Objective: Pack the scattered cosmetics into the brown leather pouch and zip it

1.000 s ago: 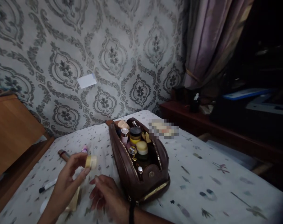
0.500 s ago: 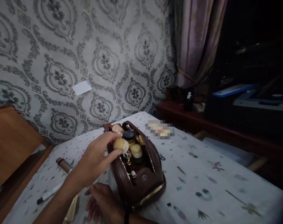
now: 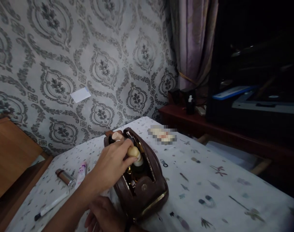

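A brown leather cosmetic bag [image 3: 158,190] lies unzipped on the table. My left hand [image 3: 113,161] is over its opening, thumb and fingers closed on a small jar with a pale yellow lid [image 3: 133,152]. Just behind that jar, a white and dark green jar [image 3: 138,161] shows partly inside the bag. A beige cap [image 3: 117,136] sticks up at the far end, and small gold-trimmed bottles lie deeper in shadow. My right hand [image 3: 103,212] rests low beside the bag's near left side, fingers loosely apart and holding nothing; my left forearm partly covers it.
Left of the bag lie a brown and silver tube [image 3: 65,178], a pink and white tube [image 3: 82,170] and a white pen-like stick [image 3: 51,206]. A blurred flat item [image 3: 162,134] is beyond the bag. A dark red shelf [image 3: 176,116] stands at the right, a wooden panel [image 3: 13,154] at left.
My left hand has moved the jar rightward and lower over the bag, closer to the other jar. My right hand stays beside the bag. The view has shifted slightly.
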`<state>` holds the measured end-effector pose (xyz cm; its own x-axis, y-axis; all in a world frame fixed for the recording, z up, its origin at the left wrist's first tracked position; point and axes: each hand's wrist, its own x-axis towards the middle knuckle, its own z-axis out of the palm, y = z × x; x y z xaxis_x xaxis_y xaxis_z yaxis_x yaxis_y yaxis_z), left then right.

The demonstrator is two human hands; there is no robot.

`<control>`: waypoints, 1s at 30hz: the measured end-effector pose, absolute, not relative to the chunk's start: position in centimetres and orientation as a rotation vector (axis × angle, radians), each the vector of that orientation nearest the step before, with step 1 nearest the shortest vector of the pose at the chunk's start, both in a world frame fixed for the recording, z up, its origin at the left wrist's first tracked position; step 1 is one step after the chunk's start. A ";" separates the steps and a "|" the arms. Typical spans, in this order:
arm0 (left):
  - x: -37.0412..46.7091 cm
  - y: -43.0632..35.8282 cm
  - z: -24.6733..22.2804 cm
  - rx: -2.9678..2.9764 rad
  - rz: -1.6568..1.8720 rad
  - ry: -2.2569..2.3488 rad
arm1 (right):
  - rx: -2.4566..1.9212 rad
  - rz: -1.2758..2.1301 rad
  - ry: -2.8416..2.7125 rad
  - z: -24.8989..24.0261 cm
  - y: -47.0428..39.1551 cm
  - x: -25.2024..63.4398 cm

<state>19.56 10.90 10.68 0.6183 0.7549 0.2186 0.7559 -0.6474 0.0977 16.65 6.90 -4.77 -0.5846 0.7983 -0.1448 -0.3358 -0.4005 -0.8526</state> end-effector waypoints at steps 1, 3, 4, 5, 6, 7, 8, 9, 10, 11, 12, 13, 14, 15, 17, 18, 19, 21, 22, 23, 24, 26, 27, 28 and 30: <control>19.7 10.8 10.6 -2.801 -0.345 -1.312 | -0.715 2.037 -1.066 -5.1 7.0 16.4; 20.1 10.6 10.6 -2.735 -0.268 -1.307 | -0.706 2.049 -1.058 -5.8 7.3 15.7; 20.3 10.4 10.6 -2.694 -0.229 -1.312 | -0.702 2.052 -1.050 -6.1 7.4 15.4; 20.4 10.2 10.7 -2.654 -0.188 -1.319 | -0.700 2.051 -1.042 -6.4 7.5 15.2; 20.5 10.1 10.8 -2.619 -0.150 -1.328 | -0.697 2.052 -1.041 -6.6 7.6 15.0; 20.6 10.0 10.8 -2.592 -0.120 -1.336 | -0.696 2.053 -1.042 -6.8 7.6 14.8; 20.7 9.9 10.8 -2.573 -0.101 -1.342 | -0.693 2.054 -1.043 -6.9 7.6 14.7; 20.8 9.9 10.8 -2.562 -0.089 -1.345 | -0.691 2.053 -1.044 -7.0 7.6 14.6; 20.8 9.8 10.8 -2.559 -0.086 -1.344 | -0.688 2.053 -1.045 -7.0 7.7 14.6; 20.8 9.8 10.8 -2.560 -0.088 -1.343 | -0.686 2.053 -1.048 -7.1 7.7 14.5; 20.8 9.8 10.8 -2.566 -0.091 -1.341 | -0.684 2.053 -1.051 -7.1 7.7 14.5; 20.8 9.8 10.8 -2.574 -0.092 -1.342 | -0.682 2.053 -1.054 -7.2 7.7 14.5; 20.8 9.8 10.8 -2.580 -0.094 -1.345 | -0.679 2.050 -1.058 -7.2 7.7 14.5; 20.8 9.8 10.8 -2.587 -0.094 -1.349 | -0.676 2.046 -1.061 -7.3 7.7 14.5; 20.8 9.8 10.7 -2.589 -0.093 -1.366 | -0.667 2.038 -1.070 -7.4 7.7 14.5; 20.8 9.9 10.6 -2.588 -0.095 -1.371 | -0.661 2.034 -1.075 -7.5 7.7 14.5; 20.8 9.9 10.5 -2.587 -0.104 -1.371 | -0.654 2.031 -1.082 -7.6 7.7 14.5; 20.7 10.1 10.4 -2.593 -0.141 -1.354 | -0.643 2.025 -1.099 -7.7 7.7 14.5; 20.6 10.2 10.2 -2.597 -0.172 -1.340 | -0.640 2.020 -1.109 -7.8 7.7 14.5; 20.5 10.2 10.1 -2.601 -0.211 -1.321 | -0.639 2.013 -1.119 -7.8 7.7 14.5; 20.3 10.3 10.0 -2.605 -0.259 -1.300 | -0.639 2.005 -1.131 -7.8 7.7 14.5; 20.0 10.3 9.7 -2.612 -0.398 -1.242 | -0.639 1.981 -1.161 -7.8 7.7 14.6; 19.7 10.3 9.6 -2.609 -0.490 -1.208 | -0.635 1.970 -1.185 -7.8 7.7 14.6; 19.4 10.2 9.5 -2.603 -0.590 -1.175 | -0.624 1.959 -1.216 -7.8 7.7 14.7; 18.6 9.9 9.4 -2.577 -0.790 -1.131 | -0.572 1.942 -1.312 -7.7 7.7 14.8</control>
